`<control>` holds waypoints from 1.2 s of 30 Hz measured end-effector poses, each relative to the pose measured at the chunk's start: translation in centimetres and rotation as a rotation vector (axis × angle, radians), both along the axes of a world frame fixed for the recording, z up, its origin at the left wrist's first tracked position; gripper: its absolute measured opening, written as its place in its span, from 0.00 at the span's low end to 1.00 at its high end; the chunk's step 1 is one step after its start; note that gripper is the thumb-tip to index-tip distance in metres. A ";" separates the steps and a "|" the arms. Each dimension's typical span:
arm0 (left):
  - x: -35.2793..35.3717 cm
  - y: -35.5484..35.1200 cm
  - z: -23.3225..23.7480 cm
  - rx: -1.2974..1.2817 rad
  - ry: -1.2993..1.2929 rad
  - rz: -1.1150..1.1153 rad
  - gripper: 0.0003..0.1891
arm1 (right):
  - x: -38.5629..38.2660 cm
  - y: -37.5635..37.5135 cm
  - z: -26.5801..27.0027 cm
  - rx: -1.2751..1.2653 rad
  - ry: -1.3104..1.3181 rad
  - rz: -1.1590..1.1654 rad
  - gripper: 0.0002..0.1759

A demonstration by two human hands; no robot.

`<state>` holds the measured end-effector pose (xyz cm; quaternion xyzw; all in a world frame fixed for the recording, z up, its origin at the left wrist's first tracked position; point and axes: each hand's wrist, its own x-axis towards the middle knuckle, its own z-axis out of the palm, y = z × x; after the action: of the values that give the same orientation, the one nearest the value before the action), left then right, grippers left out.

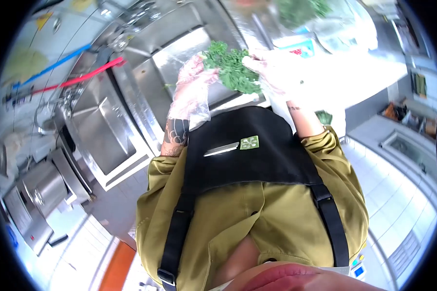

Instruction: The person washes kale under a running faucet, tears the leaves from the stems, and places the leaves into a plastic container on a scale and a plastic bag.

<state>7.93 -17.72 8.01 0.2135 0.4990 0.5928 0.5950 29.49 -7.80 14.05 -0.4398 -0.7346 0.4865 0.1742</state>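
Note:
Between my two hands, over the metal sink, is a bunch of curly green leaves (235,70) that looks like kale. My left hand (194,77), in a clear plastic glove, is closed on the bunch's left side. On the other side my right hand (267,70), also gloved, pinches the leaves near the upper right. Both hands are held in front of the black apron (247,160). Glare washes out part of the right glove.
A steel sink basin (179,51) lies under my hands, a second basin (104,131) to its left. More greens (301,12) appear at the top right, near a clear plastic bag or bowl (347,31). Red (82,77) and blue hoses (53,65) run at the left.

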 end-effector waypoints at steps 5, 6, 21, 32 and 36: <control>-5.5 -0.2 5.2 -0.150 -0.043 0.373 0.21 | -13.4 -0.2 -3.4 0.039 0.235 0.063 0.13; -6.7 0.0 5.6 -0.147 -0.020 0.378 0.22 | -16.0 -0.3 -5.3 0.189 0.236 0.026 0.13; -18.2 4.6 -5.9 -0.169 0.371 0.383 0.18 | -29.2 2.7 -11.3 -0.244 0.422 0.033 0.27; -17.5 5.7 -5.5 -0.305 0.752 0.323 0.21 | -29.2 6.1 -12.3 -0.231 0.332 0.066 0.19; -16.5 5.9 -0.3 -0.335 0.667 0.301 0.18 | -28.9 6.6 -10.7 -0.487 0.495 -0.047 0.16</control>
<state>-8.58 -11.82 7.75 0.2186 0.7801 0.4821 0.3334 0.63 -1.21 3.39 -0.3539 -0.5221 0.7353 0.2479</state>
